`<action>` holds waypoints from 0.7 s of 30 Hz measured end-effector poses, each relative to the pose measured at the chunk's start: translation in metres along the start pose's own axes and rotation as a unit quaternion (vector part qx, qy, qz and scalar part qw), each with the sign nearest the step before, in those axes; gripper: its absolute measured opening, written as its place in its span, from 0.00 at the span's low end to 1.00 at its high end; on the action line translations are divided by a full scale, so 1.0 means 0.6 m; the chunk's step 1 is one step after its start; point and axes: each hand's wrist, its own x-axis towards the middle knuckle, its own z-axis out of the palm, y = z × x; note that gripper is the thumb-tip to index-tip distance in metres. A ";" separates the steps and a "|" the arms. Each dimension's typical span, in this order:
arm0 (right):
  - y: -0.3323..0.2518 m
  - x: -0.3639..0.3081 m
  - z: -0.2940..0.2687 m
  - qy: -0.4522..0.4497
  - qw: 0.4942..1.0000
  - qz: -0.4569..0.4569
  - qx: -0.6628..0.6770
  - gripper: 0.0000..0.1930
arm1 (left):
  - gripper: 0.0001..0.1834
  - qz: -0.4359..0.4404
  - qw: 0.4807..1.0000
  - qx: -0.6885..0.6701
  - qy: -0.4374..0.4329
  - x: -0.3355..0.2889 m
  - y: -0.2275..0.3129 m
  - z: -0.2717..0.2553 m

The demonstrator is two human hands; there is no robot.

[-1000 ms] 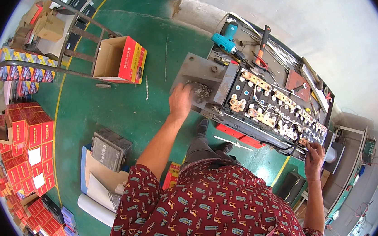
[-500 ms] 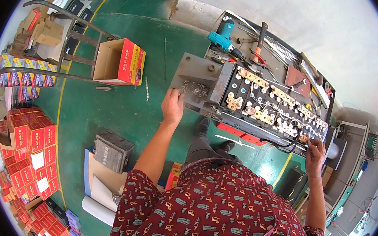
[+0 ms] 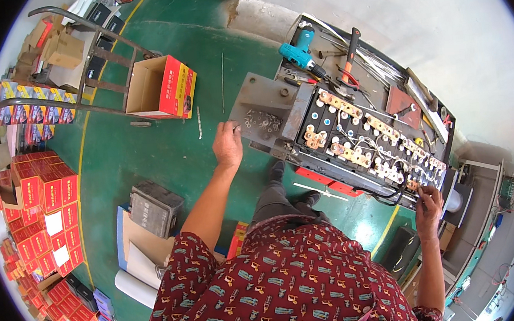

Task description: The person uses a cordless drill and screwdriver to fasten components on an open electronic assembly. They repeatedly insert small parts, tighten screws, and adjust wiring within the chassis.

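Observation:
My left hand [image 3: 228,146] is closed, its curled fingertips at the left edge of a grey steel plate [image 3: 249,93]. Small loose washers or nuts [image 3: 262,121] lie in a heap on that plate, just right of the fingers. Whatever those fingers hold, if anything, is too small to make out. At the near right end of a battery pack [image 3: 334,129], my right hand [image 3: 429,213] has its fingers pinched together beside a copper-coloured terminal bar [image 3: 413,185]. Its fingers hide what is between them. Rows of such bars and thin white wires cover the pack's top.
Behind the pack lie a teal cordless drill [image 3: 301,52], an orange-and-black hammer [image 3: 351,55] and red-handled pliers [image 3: 348,78]. A hand truck [image 3: 98,52] and an open red carton [image 3: 169,85] stand at the far left. Red boxes [image 3: 45,205] are stacked at the left, near a dark battery [image 3: 155,208].
My left hand has drawn slightly left, away from the heap of small hardware on the plate. My right hand stays at the same end of the pack.

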 end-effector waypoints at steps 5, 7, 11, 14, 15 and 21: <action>0.002 -0.001 0.001 0.000 1.000 0.002 -0.002 0.19 | 0.07 0.000 1.000 -0.010 -0.023 -0.001 0.000 0.008; 0.003 -0.001 0.001 -0.001 1.000 0.003 0.003 0.18 | 0.07 0.004 1.000 -0.013 -0.025 0.002 0.007 0.015; 0.007 -0.001 0.001 -0.006 1.000 0.014 0.012 0.17 | 0.07 0.016 0.999 0.008 -0.032 0.007 0.017 0.022; 0.002 0.002 -0.003 -0.012 0.999 0.022 0.025 0.17 | 0.07 0.006 0.999 0.012 -0.029 0.008 0.027 0.019; 0.002 0.003 -0.004 -0.011 1.000 0.019 0.020 0.17 | 0.07 -0.001 1.000 0.011 -0.028 0.009 0.031 0.018; 0.004 0.003 -0.003 -0.007 1.000 0.011 0.010 0.16 | 0.08 0.065 0.995 0.059 -0.046 0.016 0.032 0.016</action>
